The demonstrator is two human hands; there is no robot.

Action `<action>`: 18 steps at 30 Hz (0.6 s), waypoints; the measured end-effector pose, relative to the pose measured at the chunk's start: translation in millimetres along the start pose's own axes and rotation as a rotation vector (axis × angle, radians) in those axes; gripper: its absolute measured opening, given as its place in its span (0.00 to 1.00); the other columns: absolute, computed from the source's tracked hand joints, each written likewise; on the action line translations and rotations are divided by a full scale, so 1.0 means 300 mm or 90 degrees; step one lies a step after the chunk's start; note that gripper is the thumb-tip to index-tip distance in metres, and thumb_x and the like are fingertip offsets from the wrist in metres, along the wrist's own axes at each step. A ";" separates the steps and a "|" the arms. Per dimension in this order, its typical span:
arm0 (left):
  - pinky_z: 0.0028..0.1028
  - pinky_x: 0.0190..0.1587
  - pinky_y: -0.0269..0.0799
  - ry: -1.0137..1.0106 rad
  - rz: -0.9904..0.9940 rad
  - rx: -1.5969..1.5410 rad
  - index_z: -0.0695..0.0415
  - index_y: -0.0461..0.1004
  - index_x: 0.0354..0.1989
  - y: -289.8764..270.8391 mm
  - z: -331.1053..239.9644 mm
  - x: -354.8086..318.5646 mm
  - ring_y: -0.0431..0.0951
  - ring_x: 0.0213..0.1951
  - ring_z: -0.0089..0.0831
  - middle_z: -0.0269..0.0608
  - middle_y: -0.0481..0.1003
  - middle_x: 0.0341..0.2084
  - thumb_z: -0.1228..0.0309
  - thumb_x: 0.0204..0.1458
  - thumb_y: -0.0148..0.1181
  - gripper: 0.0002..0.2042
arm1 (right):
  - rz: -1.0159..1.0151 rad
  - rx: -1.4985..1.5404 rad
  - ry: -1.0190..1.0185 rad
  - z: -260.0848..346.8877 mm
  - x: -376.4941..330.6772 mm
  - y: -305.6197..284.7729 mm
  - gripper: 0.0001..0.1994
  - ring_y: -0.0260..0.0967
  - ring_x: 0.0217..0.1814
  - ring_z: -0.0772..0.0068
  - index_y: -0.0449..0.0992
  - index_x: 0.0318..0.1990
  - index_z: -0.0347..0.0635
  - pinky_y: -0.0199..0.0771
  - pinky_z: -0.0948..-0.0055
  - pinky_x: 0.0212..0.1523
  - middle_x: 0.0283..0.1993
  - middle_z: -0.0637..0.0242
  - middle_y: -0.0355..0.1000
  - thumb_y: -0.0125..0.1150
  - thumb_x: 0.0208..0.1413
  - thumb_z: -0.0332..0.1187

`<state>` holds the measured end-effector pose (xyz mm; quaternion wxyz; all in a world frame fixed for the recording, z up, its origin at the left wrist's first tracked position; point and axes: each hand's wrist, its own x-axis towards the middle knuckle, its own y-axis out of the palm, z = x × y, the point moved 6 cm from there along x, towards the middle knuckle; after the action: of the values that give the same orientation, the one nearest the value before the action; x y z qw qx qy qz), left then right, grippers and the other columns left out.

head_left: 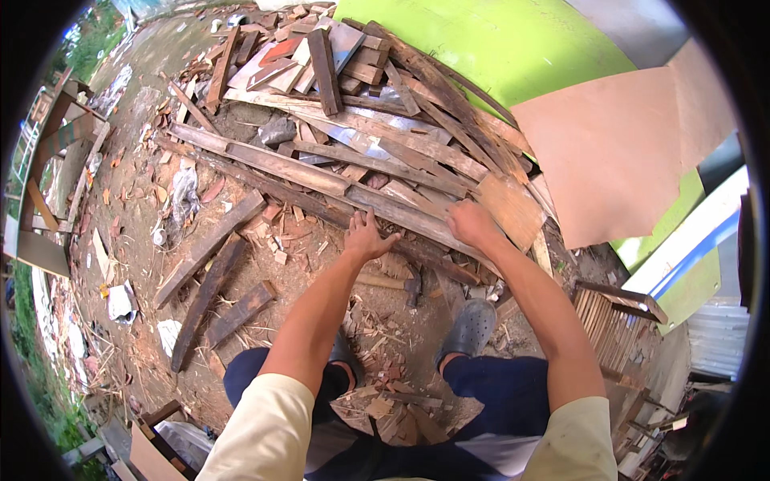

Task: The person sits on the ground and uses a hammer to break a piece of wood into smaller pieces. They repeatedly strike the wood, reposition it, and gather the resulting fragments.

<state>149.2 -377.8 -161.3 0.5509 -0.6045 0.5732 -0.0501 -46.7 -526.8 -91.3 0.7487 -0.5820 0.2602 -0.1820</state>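
Observation:
A long, weathered wooden plank slants from the far left down toward the right, just in front of me. On its near side lies a darker long beam. My left hand rests against these timbers with its fingers apart and thumb spread. Farther right, my right hand is closed at the plank's far edge, its fingertips partly hidden. A claw hammer with a wooden handle lies on the ground below my hands, between my feet and the beam.
Beyond the plank rises a heap of scrap wood. Loose beams lie at the left. A green sheet and a tan board stand at the right, above a slatted wooden piece. Wood chips litter the dirt around my clogs.

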 end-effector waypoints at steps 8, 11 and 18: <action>0.67 0.67 0.22 -0.168 -0.001 -0.025 0.47 0.26 0.76 0.139 -0.057 0.146 0.17 0.71 0.68 0.76 0.23 0.70 0.18 0.30 0.55 0.71 | -0.132 0.014 0.282 -0.369 0.237 0.075 0.20 0.70 0.57 0.44 0.71 0.52 0.37 0.72 0.48 0.55 0.53 0.47 0.72 0.59 0.57 0.40; 0.71 0.65 0.21 -0.130 -0.022 -0.022 0.48 0.26 0.76 0.169 -0.049 0.173 0.14 0.69 0.73 0.82 0.21 0.68 0.18 0.27 0.57 0.73 | -0.198 -0.051 0.382 -0.564 0.322 0.035 0.30 0.62 0.65 0.44 0.63 0.62 0.39 0.65 0.46 0.62 0.62 0.48 0.66 0.64 0.55 0.42; 0.72 0.64 0.22 -0.128 -0.018 -0.015 0.49 0.25 0.76 0.170 -0.027 0.189 0.14 0.68 0.75 0.84 0.20 0.67 0.21 0.27 0.61 0.73 | -0.107 0.049 0.475 -0.690 0.446 0.007 0.42 0.53 0.72 0.42 0.57 0.68 0.41 0.59 0.45 0.67 0.70 0.47 0.56 0.69 0.51 0.50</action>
<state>130.2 -411.5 -227.4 0.5978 -0.6209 0.5070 0.0102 -64.5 -763.9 -155.9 0.6064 -0.4663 0.4593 -0.4516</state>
